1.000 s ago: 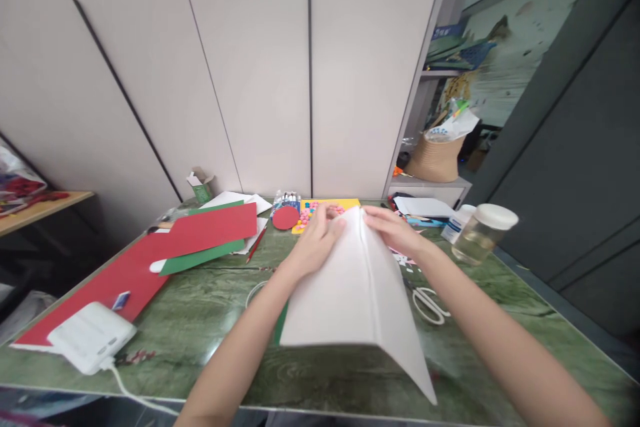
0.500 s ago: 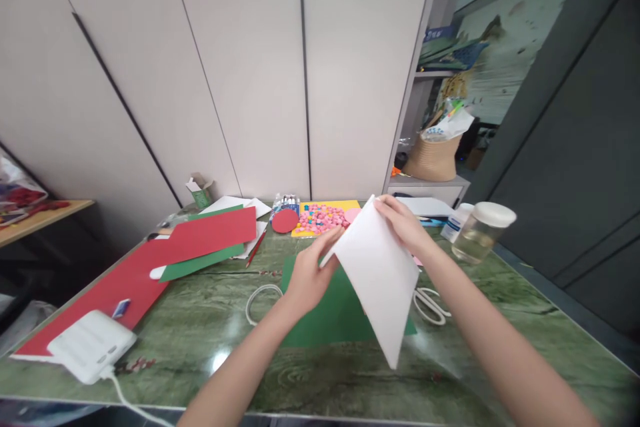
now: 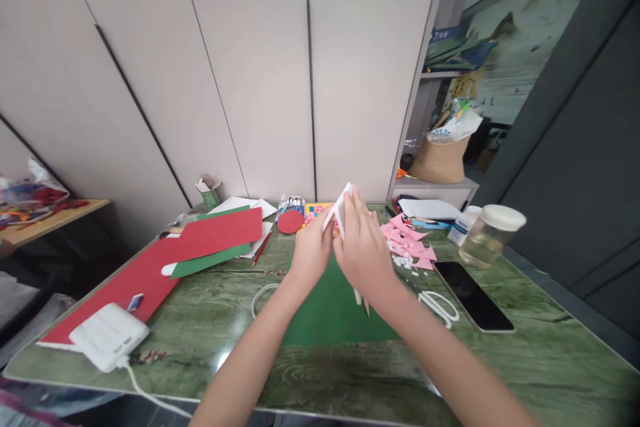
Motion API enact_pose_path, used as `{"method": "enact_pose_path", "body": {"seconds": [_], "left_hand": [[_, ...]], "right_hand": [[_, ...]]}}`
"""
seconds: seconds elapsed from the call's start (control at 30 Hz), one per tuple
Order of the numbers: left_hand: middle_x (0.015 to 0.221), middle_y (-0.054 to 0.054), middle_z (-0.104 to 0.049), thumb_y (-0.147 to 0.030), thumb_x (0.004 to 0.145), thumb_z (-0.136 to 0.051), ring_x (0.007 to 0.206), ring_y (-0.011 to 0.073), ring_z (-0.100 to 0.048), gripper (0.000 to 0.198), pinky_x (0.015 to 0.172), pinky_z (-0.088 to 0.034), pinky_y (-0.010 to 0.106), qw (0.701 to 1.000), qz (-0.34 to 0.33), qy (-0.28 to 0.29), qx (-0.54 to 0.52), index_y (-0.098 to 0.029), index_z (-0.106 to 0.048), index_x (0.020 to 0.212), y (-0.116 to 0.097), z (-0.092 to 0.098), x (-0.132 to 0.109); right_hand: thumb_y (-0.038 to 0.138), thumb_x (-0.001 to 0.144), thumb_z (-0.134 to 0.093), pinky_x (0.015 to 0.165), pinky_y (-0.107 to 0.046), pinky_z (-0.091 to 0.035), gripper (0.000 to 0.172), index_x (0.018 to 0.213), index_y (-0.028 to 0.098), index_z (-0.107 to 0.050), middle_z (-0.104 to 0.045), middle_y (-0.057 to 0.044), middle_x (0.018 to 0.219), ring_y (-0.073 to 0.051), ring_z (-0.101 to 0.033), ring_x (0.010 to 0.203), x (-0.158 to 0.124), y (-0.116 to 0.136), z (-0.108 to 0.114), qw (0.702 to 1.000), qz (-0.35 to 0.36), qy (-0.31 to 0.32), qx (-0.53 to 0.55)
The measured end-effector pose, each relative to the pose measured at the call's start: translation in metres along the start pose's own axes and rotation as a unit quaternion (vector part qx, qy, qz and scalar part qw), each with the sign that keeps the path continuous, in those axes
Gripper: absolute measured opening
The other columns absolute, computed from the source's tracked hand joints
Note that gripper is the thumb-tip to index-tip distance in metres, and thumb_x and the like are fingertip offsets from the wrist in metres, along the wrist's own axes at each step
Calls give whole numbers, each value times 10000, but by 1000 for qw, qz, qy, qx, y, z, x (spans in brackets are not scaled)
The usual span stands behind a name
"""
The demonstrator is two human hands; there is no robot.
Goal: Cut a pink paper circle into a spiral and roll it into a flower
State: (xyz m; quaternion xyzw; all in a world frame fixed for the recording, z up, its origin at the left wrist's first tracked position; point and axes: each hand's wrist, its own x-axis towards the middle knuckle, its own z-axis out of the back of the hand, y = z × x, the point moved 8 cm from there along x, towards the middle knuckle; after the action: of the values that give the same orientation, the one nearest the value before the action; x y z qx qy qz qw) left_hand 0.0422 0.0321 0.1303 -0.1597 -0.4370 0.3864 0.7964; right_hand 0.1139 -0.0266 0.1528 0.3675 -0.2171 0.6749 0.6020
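Observation:
A folded piece of white paper [image 3: 342, 209] is held up between both hands above the green sheet [image 3: 320, 317]. My left hand [image 3: 311, 250] grips its left side, the fingers partly hidden behind it. Flat against the paper's right face lies my right hand [image 3: 363, 240], its fingers pressed together and pointing up. Most of the paper is hidden by my right hand. Below the hands, a thin pointed tool [image 3: 366, 307] shows in part on the green sheet.
White-handled scissors [image 3: 440, 307] and a black phone [image 3: 473, 297] lie right, near pink scraps [image 3: 410, 243] and a lidded jar [image 3: 493, 235]. Left are red sheets [image 3: 220, 233] and a white charger [image 3: 109, 335]. Pink pieces [image 3: 315, 213] lie behind the hands.
The white paper, earlier hanging down as a wide sheet, now shows as a narrow fold. My right hand has moved left and down onto it, closer to my left hand. The view has shifted slightly.

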Motion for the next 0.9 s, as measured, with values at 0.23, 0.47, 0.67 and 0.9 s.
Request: {"method": "enact_pose_path", "body": {"seconds": [0.23, 0.47, 0.67, 0.9], "left_hand": [[1134, 87, -643, -276, 918, -339, 954, 201, -622, 390, 828, -448, 300, 1000, -3, -18, -12, -194, -499, 1264, 8, 1, 0], [1259, 87, -570, -292, 924, -315, 1060, 206, -590, 416, 911, -442, 346, 999, -20, -25, -43, -191, -464, 1299, 8, -5, 0], [1305, 61, -532, -223, 903, -348, 1190, 197, -509, 414, 1000, -400, 365, 998, -34, -15, -40, -216, -462, 1301, 23, -7, -8], [1303, 107, -528, -211, 901, -342, 1174, 195, -523, 428, 958, -452, 366, 986, -112, -118, 32, -187, -425, 1320, 38, -4, -15]], "right_hand": [[6, 856, -284, 961, -408, -463, 467, 1294, 26, -447, -492, -220, 1320, -280, -479, 1217, -9, -7, -8, 997, 26, -5, -67], [11, 850, -271, 890, -421, -523, 514, 1345, 75, -393, -510, -215, 1302, -290, -517, 1177, -13, -7, -8, 997, 40, -35, -51], [1, 862, -260, 953, -450, -476, 580, 1424, 146, -262, -506, -168, 1322, -276, -488, 1206, -28, -15, -19, 998, 58, -31, -16], [131, 892, -376, 1020, -489, -398, 529, 1411, 196, -303, -450, -123, 1379, -262, -412, 1273, -21, -17, -24, 992, 59, 11, 111]]}}
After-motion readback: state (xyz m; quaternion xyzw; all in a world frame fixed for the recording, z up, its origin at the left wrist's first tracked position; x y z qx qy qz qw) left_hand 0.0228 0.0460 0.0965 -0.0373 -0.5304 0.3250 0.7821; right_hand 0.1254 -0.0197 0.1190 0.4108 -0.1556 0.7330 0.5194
